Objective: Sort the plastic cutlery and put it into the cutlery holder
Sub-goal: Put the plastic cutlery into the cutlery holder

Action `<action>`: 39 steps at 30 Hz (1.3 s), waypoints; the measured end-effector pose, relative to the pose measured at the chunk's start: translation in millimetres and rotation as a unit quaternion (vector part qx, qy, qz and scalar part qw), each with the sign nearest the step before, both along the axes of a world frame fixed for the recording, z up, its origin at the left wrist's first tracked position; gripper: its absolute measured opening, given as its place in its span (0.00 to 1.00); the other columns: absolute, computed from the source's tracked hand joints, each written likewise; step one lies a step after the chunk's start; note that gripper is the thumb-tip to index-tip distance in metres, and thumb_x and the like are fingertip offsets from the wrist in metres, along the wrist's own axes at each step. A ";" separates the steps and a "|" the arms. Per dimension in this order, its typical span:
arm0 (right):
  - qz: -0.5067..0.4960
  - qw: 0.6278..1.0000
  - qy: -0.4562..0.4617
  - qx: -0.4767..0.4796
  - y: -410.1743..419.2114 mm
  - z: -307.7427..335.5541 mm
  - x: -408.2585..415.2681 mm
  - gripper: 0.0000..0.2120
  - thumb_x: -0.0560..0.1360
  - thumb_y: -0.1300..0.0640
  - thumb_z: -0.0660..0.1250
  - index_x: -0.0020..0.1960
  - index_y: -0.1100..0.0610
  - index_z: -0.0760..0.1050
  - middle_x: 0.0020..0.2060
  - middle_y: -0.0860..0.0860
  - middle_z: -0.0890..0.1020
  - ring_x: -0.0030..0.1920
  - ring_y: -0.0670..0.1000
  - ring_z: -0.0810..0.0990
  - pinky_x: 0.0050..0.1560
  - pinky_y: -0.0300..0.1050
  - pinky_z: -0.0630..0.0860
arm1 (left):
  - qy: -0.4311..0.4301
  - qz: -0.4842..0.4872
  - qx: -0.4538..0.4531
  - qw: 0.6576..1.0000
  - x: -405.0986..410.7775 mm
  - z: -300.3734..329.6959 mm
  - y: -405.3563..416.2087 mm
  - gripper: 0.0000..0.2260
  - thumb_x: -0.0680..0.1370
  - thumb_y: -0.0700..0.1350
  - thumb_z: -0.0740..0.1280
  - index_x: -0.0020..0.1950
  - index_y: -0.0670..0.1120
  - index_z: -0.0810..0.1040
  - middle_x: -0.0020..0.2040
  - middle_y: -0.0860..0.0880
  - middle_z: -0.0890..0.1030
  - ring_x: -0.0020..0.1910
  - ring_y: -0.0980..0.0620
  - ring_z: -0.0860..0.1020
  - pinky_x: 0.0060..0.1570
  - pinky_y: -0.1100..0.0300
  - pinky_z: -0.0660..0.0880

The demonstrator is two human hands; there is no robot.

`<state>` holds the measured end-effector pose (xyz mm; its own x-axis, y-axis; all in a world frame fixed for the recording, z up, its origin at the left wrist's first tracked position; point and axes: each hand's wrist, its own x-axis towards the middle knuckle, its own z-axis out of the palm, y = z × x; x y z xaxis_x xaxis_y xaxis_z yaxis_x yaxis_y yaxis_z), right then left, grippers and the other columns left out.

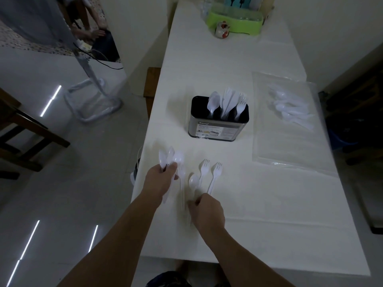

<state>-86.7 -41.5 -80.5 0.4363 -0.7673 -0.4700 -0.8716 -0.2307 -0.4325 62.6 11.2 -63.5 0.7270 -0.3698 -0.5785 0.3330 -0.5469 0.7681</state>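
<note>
Dim room, pale tiled floor (62, 193), and a long white table (269, 214) running away from us. Left hand (160, 180) sits near the table's left edge, fingers curled round a bunch of spoons (172, 157), bowls fanned out just past the knuckles, handles trailing back under the palm. Right hand (207, 213) is close beside it, fingers curled down at the table; whether it actually pinches anything I cannot tell. Just ahead of that hand lie a lone spoon (193, 181) and two forks (209, 172), side by side, tines pointing away, handles reaching back toward its fingertips. Further ahead of both hands stands the holder (217, 129), dark inside, with spoons at the left, knives in the middle and forks at the right, all upright. Off to the right of the right hand and well apart, a clear bag (290, 141) lies flat with more white cutlery inside. Far end: a green tray (236, 23) and a small jar (221, 31).
</note>
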 end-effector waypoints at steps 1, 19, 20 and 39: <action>0.005 1.000 0.006 -0.003 0.4 -0.4 0.9 0.10 0.75 0.45 0.65 0.46 0.51 0.78 0.37 0.45 0.81 0.37 0.47 0.81 0.39 0.43 0.81 | -0.002 0.003 0.001 1.000 0.5 -0.1 -0.3 0.15 0.80 0.54 0.64 0.43 0.43 0.80 0.40 0.48 0.83 0.40 0.50 0.79 0.44 0.55 0.73; -0.058 0.979 -0.179 0.081 -31.4 38.9 26.7 0.14 0.75 0.49 0.65 0.36 0.57 0.78 0.31 0.53 0.82 0.35 0.52 0.82 0.42 0.49 0.79 | 0.102 -0.029 -0.108 0.989 -12.6 3.0 -23.5 0.09 0.82 0.42 0.61 0.52 0.39 0.78 0.32 0.46 0.73 0.30 0.51 0.70 0.30 0.58 0.68; -0.058 0.979 -0.182 0.076 -36.0 43.6 28.8 0.14 0.76 0.49 0.65 0.36 0.55 0.78 0.31 0.51 0.83 0.35 0.51 0.82 0.42 0.49 0.80 | 0.088 -0.046 -0.103 0.990 -15.0 4.3 -26.2 0.10 0.82 0.42 0.60 0.52 0.40 0.79 0.33 0.46 0.75 0.31 0.51 0.73 0.31 0.57 0.70; 0.047 0.986 -0.159 0.026 -75.2 59.7 23.3 0.11 0.75 0.53 0.61 0.35 0.52 0.76 0.29 0.46 0.79 0.32 0.45 0.78 0.36 0.42 0.75 | -0.006 -0.182 -0.103 0.978 -24.3 14.1 -63.5 0.14 0.83 0.44 0.57 0.40 0.43 0.75 0.31 0.48 0.75 0.31 0.51 0.73 0.36 0.55 0.71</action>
